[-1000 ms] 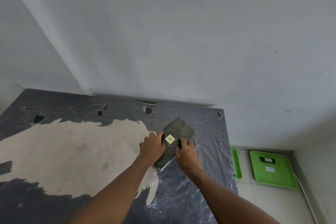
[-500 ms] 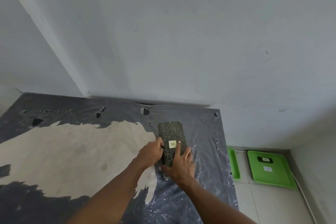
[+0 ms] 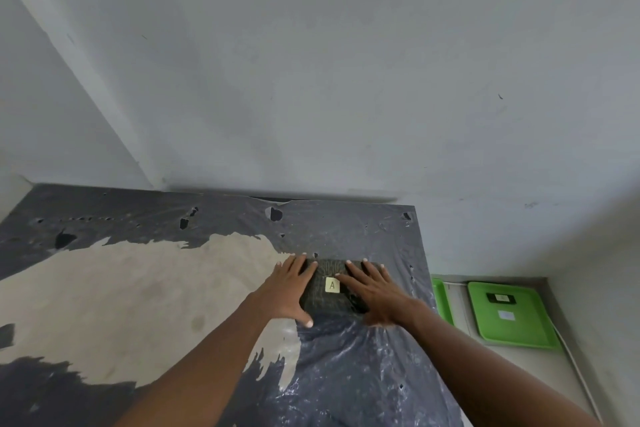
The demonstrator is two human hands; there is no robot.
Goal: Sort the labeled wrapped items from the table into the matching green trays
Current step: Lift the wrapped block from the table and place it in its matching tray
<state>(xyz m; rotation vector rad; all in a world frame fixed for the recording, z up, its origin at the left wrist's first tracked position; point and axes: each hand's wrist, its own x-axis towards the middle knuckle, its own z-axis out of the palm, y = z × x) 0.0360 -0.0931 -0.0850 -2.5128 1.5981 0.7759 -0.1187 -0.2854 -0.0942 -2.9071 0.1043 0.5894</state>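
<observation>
Left hand (image 3: 289, 291) lies flat, fingers (image 3: 294, 265) spread, covering the left edge of the packet (image 3: 327, 300); nothing is gripped. The packet lies flat on the tabletop (image 3: 138, 288) between both hands, its long axis running away from the person (label "A" facing up). Right hand (image 3: 375, 295) is likewise splayed over the right edge, holding nothing. Both hands are equally near. Two green trays (image 3: 512, 319) sit on the floor, well apart to the right.

wrapped item (image 3: 329, 298) on table (image 3: 138, 288), trays (image 3: 509, 319) on floor, right
</observation>
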